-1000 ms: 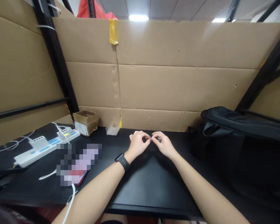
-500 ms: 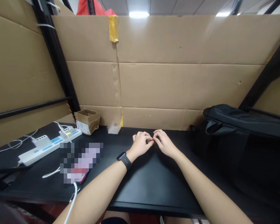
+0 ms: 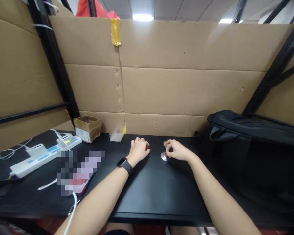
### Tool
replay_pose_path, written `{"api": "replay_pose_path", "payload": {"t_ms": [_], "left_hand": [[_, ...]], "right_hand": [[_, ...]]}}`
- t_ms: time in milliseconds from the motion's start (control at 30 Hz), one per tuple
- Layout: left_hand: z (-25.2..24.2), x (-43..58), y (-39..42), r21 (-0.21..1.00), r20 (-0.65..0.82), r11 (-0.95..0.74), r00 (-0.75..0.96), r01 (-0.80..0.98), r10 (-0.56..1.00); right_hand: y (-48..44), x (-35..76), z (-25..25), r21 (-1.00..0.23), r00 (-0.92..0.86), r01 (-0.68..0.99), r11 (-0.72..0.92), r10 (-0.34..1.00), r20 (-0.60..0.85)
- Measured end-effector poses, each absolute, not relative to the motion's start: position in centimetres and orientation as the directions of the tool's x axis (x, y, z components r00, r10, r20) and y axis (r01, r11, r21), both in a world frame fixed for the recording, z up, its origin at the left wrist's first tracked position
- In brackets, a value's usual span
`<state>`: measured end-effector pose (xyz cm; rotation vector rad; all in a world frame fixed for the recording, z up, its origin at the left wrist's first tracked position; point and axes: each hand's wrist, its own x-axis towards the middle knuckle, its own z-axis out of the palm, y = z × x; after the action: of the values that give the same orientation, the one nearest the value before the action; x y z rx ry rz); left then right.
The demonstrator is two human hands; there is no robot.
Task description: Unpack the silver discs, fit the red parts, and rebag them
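My left hand (image 3: pixel 138 150), with a black watch on its wrist, rests on the black table (image 3: pixel 147 192) with its fingers curled under; whatever it holds is hidden. My right hand (image 3: pixel 177 150) sits a short way to its right, fingers bent in a pinch. A small silvery round piece (image 3: pixel 164 157) lies on the table just below those fingertips, and I cannot tell whether they touch it.
A black bag (image 3: pixel 247 137) fills the right side. On the left lie a white power strip (image 3: pixel 44 155) with cables, a blurred flat item (image 3: pixel 79 171) and a small cardboard box (image 3: pixel 87 128). A clear plastic bag (image 3: pixel 116 135) lies by the cardboard back wall (image 3: pixel 186 91).
My hands were joined at the fingertips over a small piece; they have drawn apart, and a silvery round piece now lies on the table under my right hand.
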<state>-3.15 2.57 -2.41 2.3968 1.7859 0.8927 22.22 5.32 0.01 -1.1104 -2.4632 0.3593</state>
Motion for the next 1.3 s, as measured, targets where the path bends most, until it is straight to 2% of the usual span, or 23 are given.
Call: {"api": "replay_pose_path", "payload": {"t_ms": [100, 167, 300, 400, 500, 1000, 1133, 1300], "left_hand": [[-2.6, -2.9, 2.5, 0.325, 0.417, -0.353, 0.202, 0.877, 0.886], [-2.7, -2.8, 2.5, 0.319, 0.422, -0.361, 0.209, 0.877, 0.882], [-2.9, -2.7, 2.7, 0.321, 0.45, -0.395, 0.228, 0.861, 0.864], [-3.1, -2.6, 2.7, 0.33, 0.451, -0.418, 0.248, 0.846, 0.858], [-3.1, -2.5, 2.7, 0.334, 0.427, -0.431, 0.274, 0.838, 0.862], [-2.9, -2.1, 2.5, 0.268, 0.378, -0.388, 0.274, 0.882, 0.884], [-2.7, -1.9, 2.2, 0.248, 0.412, -0.393, 0.271, 0.885, 0.87], [-2.3, -1.9, 2.2, 0.295, 0.464, -0.407, 0.243, 0.864, 0.852]], "right_hand": [[5.7, 22.5, 0.0, -0.46, -0.629, 0.586, 0.667, 0.733, 0.26], [6.2, 22.5, -0.4, -0.473, -0.577, 0.591, 0.654, 0.752, 0.319], [7.6, 22.4, -2.1, -0.386, -0.367, 0.749, 0.539, 0.822, 0.435], [8.3, 22.5, -3.1, -0.332, -0.304, 0.831, 0.446, 0.864, 0.401], [8.7, 22.6, -3.6, -0.316, -0.294, 0.855, 0.411, 0.886, 0.358], [9.1, 22.6, -3.5, -0.342, -0.254, 0.857, 0.386, 0.893, 0.371], [9.1, 22.6, -3.5, -0.351, -0.256, 0.848, 0.398, 0.886, 0.387], [9.4, 22.9, -3.6, -0.385, -0.25, 0.827, 0.41, 0.881, 0.402]]}}
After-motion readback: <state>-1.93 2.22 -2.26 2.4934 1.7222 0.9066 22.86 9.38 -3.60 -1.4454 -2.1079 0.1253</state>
